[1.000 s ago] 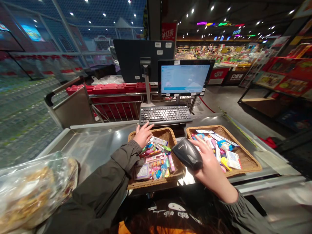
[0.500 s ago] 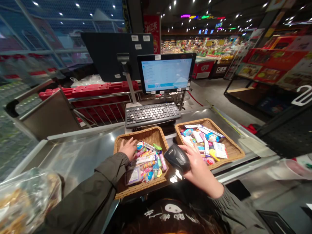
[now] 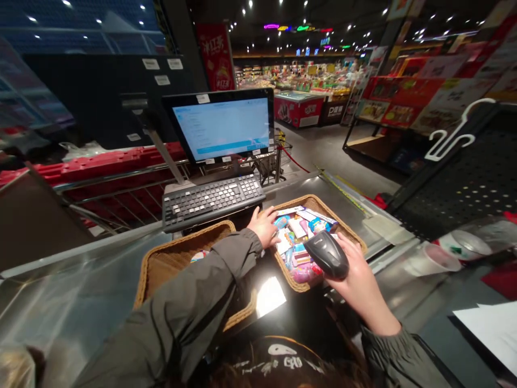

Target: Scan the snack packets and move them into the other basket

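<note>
My right hand (image 3: 355, 272) grips a black handheld barcode scanner (image 3: 327, 253) over the near edge of the right wicker basket (image 3: 350, 233). That basket is full of small colourful candy packets (image 3: 297, 237). My left hand (image 3: 264, 226), in a dark olive sleeve, reaches across to the right basket's far left corner, fingers curled on the rim beside the packets. Whether it holds anything is hidden. The left wicker basket (image 3: 169, 258) lies under my left forearm.
A black keyboard (image 3: 212, 199) and a lit till screen (image 3: 222, 129) stand behind the baskets on the steel counter (image 3: 72, 291). Red crates (image 3: 100, 161) and a rail lie at back left. A black perforated panel (image 3: 464, 183) with a white hook stands right.
My left hand left the left basket and moved right to the right basket's corner. The view swung right; the scanner stayed in my right hand.
</note>
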Demonstrator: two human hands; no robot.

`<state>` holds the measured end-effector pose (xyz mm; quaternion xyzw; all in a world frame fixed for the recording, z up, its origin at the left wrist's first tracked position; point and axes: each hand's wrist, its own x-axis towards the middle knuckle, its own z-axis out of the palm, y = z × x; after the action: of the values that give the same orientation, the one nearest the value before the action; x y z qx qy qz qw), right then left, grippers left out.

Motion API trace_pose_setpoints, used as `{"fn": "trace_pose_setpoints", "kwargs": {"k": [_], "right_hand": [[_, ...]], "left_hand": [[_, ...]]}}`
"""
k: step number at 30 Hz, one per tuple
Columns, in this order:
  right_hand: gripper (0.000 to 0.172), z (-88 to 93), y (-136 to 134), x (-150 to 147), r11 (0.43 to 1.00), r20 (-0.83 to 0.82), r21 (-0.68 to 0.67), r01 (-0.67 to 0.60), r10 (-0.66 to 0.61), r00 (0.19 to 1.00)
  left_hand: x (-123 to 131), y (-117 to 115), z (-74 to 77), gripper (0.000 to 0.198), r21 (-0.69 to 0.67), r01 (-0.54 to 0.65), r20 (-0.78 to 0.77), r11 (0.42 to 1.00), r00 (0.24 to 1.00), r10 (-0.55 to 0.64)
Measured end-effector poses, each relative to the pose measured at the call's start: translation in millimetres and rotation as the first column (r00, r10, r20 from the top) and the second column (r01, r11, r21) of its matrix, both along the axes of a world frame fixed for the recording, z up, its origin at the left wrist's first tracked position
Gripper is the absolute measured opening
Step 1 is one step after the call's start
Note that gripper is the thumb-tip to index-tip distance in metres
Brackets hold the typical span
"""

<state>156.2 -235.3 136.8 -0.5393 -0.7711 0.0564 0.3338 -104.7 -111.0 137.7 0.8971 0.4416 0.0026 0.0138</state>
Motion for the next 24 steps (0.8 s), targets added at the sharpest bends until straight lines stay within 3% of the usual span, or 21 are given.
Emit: {"fn": "trace_pose_setpoints", "kwargs": {"k": [5,8,11,17,24], "right_hand": [[0.050,-0.1,4,22,0.999,-0.014,-0.016,0.040,-0.041,0.999],[0.051,-1.3,9,30,0.998,-0.040,-0.017,0.058,-0.059,0.997],[0.052,-2.6,14,35,0.997,-0.058,-0.023,0.070,-0.072,0.996],[0.052,-2.6,23,39,0.999,-0.055,-0.023,0.034,-0.036,0.998],[0.054,-3.4,25,41,0.999,-0.062,-0.023,0.030,-0.031,0.998]], "left_hand": [[63,12,-43.3,0.068,-0.058,-0.117,-0.196,0.991,0.975,0.104],[76,18,-64.9,0.074,-0.078,-0.188,-0.282,0.979,0.946,0.160],[79,24,-75.1,0.071,-0.076,-0.235,-0.270,0.969,0.940,0.207],[73,28,-66.3,0.026,-0.050,-0.236,-0.070,0.970,0.970,0.233],[55,15,-42.4,0.027,0.009,-0.246,0.077,0.969,0.967,0.244]]}}
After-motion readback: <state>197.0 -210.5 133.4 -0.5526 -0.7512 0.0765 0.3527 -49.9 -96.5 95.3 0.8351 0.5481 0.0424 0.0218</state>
